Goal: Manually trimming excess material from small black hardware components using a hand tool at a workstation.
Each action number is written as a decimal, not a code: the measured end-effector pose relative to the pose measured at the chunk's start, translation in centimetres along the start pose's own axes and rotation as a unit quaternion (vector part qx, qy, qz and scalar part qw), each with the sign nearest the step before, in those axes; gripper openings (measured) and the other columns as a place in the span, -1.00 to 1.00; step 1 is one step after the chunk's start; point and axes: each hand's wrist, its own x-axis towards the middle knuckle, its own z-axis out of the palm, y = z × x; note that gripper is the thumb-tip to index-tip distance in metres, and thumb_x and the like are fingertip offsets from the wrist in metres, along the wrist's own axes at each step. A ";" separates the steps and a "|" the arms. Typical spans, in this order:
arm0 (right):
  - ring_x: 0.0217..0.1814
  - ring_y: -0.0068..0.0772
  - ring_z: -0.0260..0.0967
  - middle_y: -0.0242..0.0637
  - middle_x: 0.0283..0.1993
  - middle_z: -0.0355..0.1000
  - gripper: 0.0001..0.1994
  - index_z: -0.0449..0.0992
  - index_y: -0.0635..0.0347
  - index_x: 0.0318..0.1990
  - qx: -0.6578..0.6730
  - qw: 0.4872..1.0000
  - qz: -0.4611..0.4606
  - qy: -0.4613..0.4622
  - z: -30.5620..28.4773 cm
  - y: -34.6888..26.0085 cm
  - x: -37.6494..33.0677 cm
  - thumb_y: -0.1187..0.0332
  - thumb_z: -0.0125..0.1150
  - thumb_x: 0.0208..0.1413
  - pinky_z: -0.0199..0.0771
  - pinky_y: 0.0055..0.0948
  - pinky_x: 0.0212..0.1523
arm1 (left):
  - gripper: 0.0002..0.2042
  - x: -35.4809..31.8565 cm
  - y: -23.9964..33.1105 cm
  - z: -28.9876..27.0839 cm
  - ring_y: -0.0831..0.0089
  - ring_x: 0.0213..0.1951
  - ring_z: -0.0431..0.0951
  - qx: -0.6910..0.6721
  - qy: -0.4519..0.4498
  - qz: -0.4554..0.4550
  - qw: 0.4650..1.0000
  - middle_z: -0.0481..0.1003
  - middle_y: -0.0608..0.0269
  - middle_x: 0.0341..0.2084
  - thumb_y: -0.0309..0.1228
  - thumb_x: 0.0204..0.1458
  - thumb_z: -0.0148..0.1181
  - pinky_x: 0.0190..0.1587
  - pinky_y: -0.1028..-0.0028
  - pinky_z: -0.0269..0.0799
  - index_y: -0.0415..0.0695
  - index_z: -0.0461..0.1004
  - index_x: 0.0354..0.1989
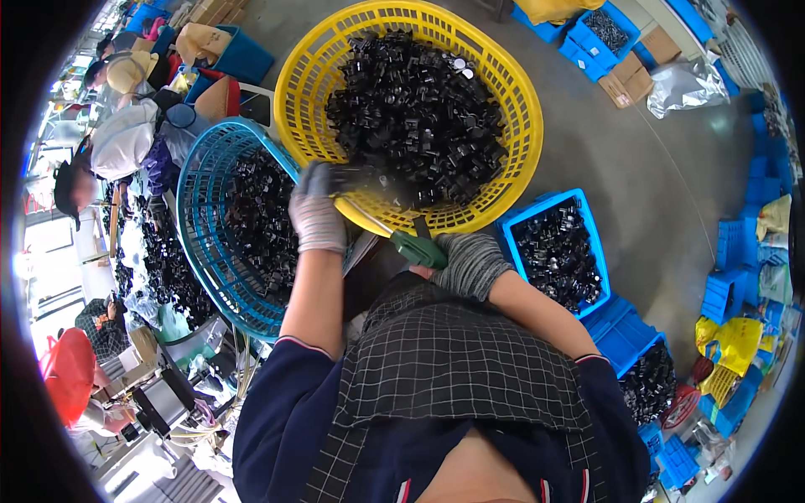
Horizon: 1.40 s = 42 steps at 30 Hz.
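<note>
My left hand [318,214], in a striped grey-and-white glove with dark fingers, is at the near left rim of a yellow plastic basket [521,126]. Its fingers close on a black plastic part [356,178], smeared by motion. In a darker grey knit glove, my right hand [471,265] grips a green-handled screwdriver [419,249]; the thin metal shaft points up and left toward the left hand. I cannot tell whether its tip touches the part. A heap of small black plastic parts [419,117] fills much of the yellow basket, with a few pale round pieces on top.
Left of me stands a blue oval basket [191,220] of black parts. A blue crate [549,203] of similar parts is at my right, beside another blue crate [616,331]. People sit along a cluttered bench at the far left. Boxes and bags line the right wall.
</note>
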 end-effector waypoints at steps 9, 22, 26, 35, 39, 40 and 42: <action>-0.20 -0.03 0.48 -0.04 -0.28 0.51 -0.36 0.53 0.21 -0.17 0.006 1.000 -0.027 -0.003 1.7 1.7 1.2 -0.26 0.16 -0.10 0.46 -0.18 -0.16 | -0.63 0.3 -0.9 -12.3 0.07 -0.04 0.43 0.739 0.223 0.085 0.630 0.37 0.03 0.06 -0.19 -0.02 0.19 0.10 0.25 0.31 0.00 0.49 -0.02; -0.21 0.00 0.50 0.00 -0.29 0.51 -0.36 0.51 0.21 -0.13 0.130 0.970 0.200 0.038 0.5 5.8 2.2 -0.24 0.19 -0.09 0.48 -0.18 -0.18 | -0.53 14.4 -19.2 13.1 0.01 -0.19 0.51 0.623 -0.216 -0.040 0.751 0.51 -0.08 -0.23 -0.17 0.01 0.12 -0.04 0.21 0.41 -0.21 0.36 0.04; -0.23 -0.01 0.50 0.01 -0.33 0.52 -0.36 0.52 0.20 -0.13 0.116 0.971 0.210 0.018 -0.4 5.8 3.3 -0.24 0.18 -0.08 0.49 -0.19 -0.20 | -0.62 15.0 -18.9 10.6 0.17 -0.38 0.54 0.442 -0.223 -0.047 0.868 0.52 0.03 -0.33 -0.25 0.02 0.08 -0.24 0.31 0.49 -0.23 0.37 -0.04; -0.29 -0.01 0.50 -0.02 -0.38 0.51 -0.36 0.54 0.19 -0.18 -0.009 0.998 0.065 0.022 -0.4 1.8 3.8 -0.28 0.15 -0.08 0.47 -0.17 -0.20 | -0.73 7.3 -9.9 3.1 0.45 -0.40 0.52 0.160 -0.147 -0.056 0.974 0.50 0.22 -0.35 -0.41 0.06 -0.08 -0.33 0.47 0.49 -0.21 0.37 -0.09; -0.29 0.00 0.49 -0.04 -0.39 0.51 -0.35 0.55 0.19 -0.21 -0.028 0.999 0.014 -0.008 0.5 -1.5 5.4 -0.31 0.15 -0.10 0.47 -0.16 -0.22 | -0.73 3.9 -7.2 -2.1 0.41 -0.38 0.53 0.059 -0.109 -0.042 0.991 0.51 0.18 -0.33 -0.39 0.06 -0.07 -0.30 0.46 0.51 -0.22 0.38 -0.10; -0.29 0.00 0.49 -0.04 -0.39 0.51 -0.35 0.55 0.19 -0.21 -0.033 0.999 0.006 -0.009 0.5 -1.9 5.5 -0.31 0.15 -0.10 0.47 -0.16 -0.22 | -0.73 3.6 -6.5 -3.2 0.39 -0.37 0.54 0.030 -0.107 -0.022 0.994 0.51 0.17 -0.33 -0.39 0.05 -0.06 -0.29 0.45 0.52 -0.22 0.38 -0.10; -0.29 0.00 0.48 -0.04 -0.38 0.51 -0.34 0.54 0.18 -0.22 -0.035 0.998 -0.041 -0.012 0.9 -2.0 5.6 -0.32 0.15 -0.12 0.46 -0.16 -0.23 | -0.71 3.2 -1.8 -4.5 0.34 -0.30 0.54 0.001 -0.035 -0.170 0.985 0.52 0.14 -0.30 -0.31 0.07 -0.02 -0.24 0.41 0.53 -0.23 0.38 -0.10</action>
